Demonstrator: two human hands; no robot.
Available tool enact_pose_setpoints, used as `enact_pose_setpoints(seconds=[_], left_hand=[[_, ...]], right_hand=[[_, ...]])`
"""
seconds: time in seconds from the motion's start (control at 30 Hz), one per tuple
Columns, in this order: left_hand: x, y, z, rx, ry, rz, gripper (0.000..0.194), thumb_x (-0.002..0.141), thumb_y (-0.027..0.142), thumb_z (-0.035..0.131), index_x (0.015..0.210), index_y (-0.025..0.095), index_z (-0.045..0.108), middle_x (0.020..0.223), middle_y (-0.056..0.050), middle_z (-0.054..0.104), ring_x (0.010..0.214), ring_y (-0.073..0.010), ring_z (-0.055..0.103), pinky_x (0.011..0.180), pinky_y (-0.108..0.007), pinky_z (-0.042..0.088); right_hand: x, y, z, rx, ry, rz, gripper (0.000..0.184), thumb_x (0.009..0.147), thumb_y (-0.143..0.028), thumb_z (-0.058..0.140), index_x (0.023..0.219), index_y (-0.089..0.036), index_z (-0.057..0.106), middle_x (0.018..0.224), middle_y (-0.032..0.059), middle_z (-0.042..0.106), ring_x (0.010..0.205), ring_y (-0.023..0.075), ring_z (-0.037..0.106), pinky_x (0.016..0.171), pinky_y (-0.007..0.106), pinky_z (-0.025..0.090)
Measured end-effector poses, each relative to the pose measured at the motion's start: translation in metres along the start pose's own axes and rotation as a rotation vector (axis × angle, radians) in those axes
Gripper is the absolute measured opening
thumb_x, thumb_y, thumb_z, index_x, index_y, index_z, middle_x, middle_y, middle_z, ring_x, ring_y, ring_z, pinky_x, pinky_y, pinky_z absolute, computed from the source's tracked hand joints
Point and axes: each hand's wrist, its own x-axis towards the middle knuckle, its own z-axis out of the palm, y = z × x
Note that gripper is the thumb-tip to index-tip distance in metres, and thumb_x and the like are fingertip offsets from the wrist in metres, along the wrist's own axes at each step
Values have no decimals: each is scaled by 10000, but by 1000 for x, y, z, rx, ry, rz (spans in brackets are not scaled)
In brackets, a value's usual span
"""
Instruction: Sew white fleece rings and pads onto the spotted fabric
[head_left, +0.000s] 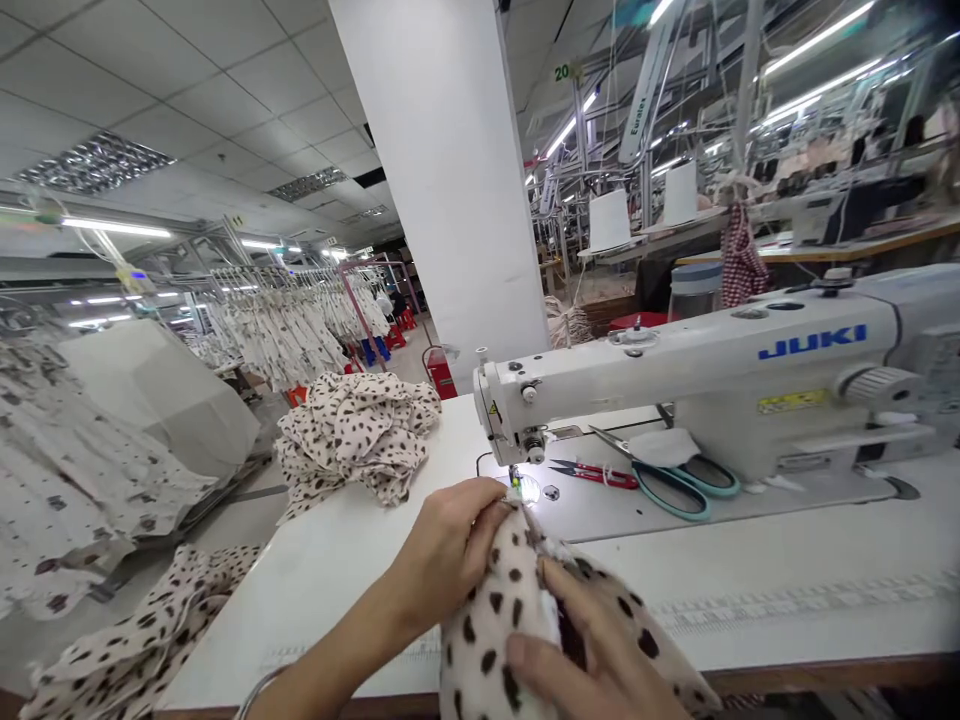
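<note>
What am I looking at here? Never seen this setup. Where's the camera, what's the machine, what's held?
There is no robot: these are a person's bare hands, and the single picture comes from a camera on that person's head, looking forward and down.

The white machine marked JUKI is a sewing machine, with a light shining by its needle. The left hand pinches the edge of a spotted fabric close to the needle. The right hand lies on the same fabric, nearer the camera; whether it grips is unclear.

Beside the needle lie red snips and teal-handled scissors. At the table's far left is a pile of similar spotted fabric.
</note>
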Motion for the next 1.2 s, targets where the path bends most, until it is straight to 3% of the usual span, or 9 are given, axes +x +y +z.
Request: enact_pose_setpoints(seconds=[0.17,0.33,0.5,0.57,0.67,0.77,0.93,1.07,1.2], left_hand=[[-11,6,-16,-15,60,166,177,969,127,379,917,189,537,761,-21,566,680,-144,515,622,-226,398],[-20,2,-27,-5,81,248,172,968,104,376,943,196,520,737,-18,535,675,-149,471,624,-238,380],[-26,6,-30,-129,58,274,174,984,131,370,982,201,530,803,-41,573,732,-157,506,668,-260,409],[-29,8,-30,-209,56,248,181,995,160,374,990,206,548,826,-44,592,756,-158,547,686,-261,434],[-36,9,-29,-238,119,192,183,996,170,408,992,226,583,850,-29,637,773,-148,598,697,-237,458],[-53,6,-24,-171,200,88,227,976,133,461,1097,262,603,970,-15,690,850,-137,641,731,-205,470],[-85,-4,-4,-325,276,-203,122,969,207,519,1044,233,612,813,4,631,711,-114,585,632,-188,443],[-99,-5,11,-784,287,-351,151,964,322,545,923,193,611,860,-48,661,775,-165,618,702,-257,487],[-106,-2,20,-1095,307,-418,162,931,338,604,888,182,617,858,-61,686,790,-175,635,735,-278,498]], right_hand=[[14,5,-21,79,-35,-193,381,905,-262,436,1272,-264,535,1187,81,656,1093,229,634,878,357,542],[25,-3,-39,47,50,-429,148,884,-205,535,1008,-257,598,920,67,614,884,198,621,723,298,541],[24,-10,-51,-33,124,-476,130,841,-203,576,962,-249,590,1314,133,480,1161,277,543,886,394,515],[25,-13,-55,64,-50,-460,112,877,-209,538,976,-257,559,1289,110,528,1109,227,592,843,315,538],[25,-15,-60,198,-251,-433,69,928,-232,480,977,-273,505,961,22,627,842,138,650,710,207,538],[21,-12,-60,171,-243,-371,48,937,-255,482,979,-279,475,815,-29,608,676,108,626,621,175,518],[8,-2,-57,34,-225,-413,517,887,-272,590,1361,-273,384,989,18,647,846,129,671,689,170,535],[0,1,-55,36,-346,-444,350,898,-215,551,1239,-284,506,988,16,614,901,123,649,751,175,532],[-6,-1,-53,18,-300,-415,233,872,-198,552,1092,-273,554,1017,19,621,931,134,649,767,183,533]])
